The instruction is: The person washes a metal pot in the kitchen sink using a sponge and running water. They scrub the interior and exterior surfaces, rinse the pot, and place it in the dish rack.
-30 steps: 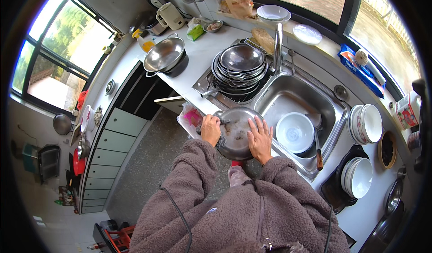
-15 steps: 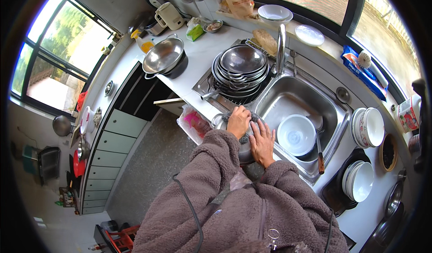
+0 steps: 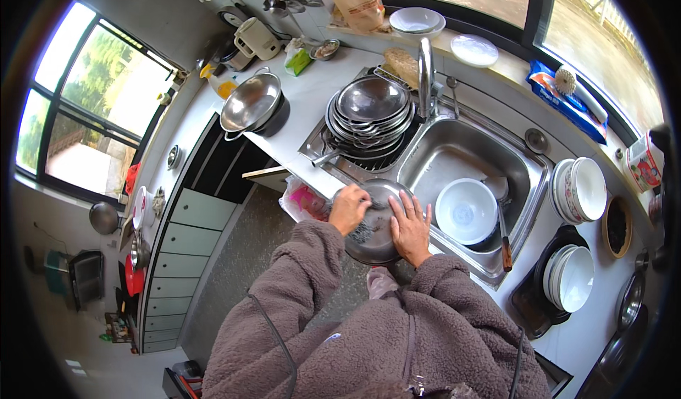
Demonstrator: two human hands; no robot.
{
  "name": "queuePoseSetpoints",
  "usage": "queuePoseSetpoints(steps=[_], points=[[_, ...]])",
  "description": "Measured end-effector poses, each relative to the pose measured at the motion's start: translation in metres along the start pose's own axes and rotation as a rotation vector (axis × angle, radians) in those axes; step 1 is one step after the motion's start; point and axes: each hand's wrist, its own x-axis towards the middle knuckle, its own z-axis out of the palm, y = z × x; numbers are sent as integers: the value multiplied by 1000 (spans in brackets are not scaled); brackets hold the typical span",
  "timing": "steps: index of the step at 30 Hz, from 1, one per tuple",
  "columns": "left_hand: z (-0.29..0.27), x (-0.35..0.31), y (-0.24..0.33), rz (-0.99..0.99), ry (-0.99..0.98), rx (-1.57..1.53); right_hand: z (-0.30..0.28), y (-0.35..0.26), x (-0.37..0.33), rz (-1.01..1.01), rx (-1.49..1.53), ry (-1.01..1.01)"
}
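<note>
Apparently scouring metal pan with wire scourer gripped in left hand at ten o'clock, bracing with splayed right hand at three, next needing steady counterpressure.

Pale lettering is showing on a blue plastic packet, tiny blurred print is marking a tan paper bag, and red printing is decorating a white plastic tub.

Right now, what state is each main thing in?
Round metal pan: darkly marked
Grey scrubber: against the pan
Left hand: curled over the scrubber
Right hand: flat on the pan
White basin: upright in the sink
Faucet: no flow visible
Metal dishes: stacked
White bowls: stacked
</note>
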Motion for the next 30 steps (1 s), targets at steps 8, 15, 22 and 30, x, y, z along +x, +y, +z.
queuePoseSetpoints(steps=[8,15,22,30], points=[[15,-8,63,-249,162,-255,-16,-1,8,74,255,44],[17,-16,71,-161,131,-597,-54,-24,13,-147,214,87],[16,-55,1,-278,480,-627,-35,-55,16,-231,-138,-185],[48,-141,-72,-1206,16,-1564,-29,-46,31,-107,-107,-119]])
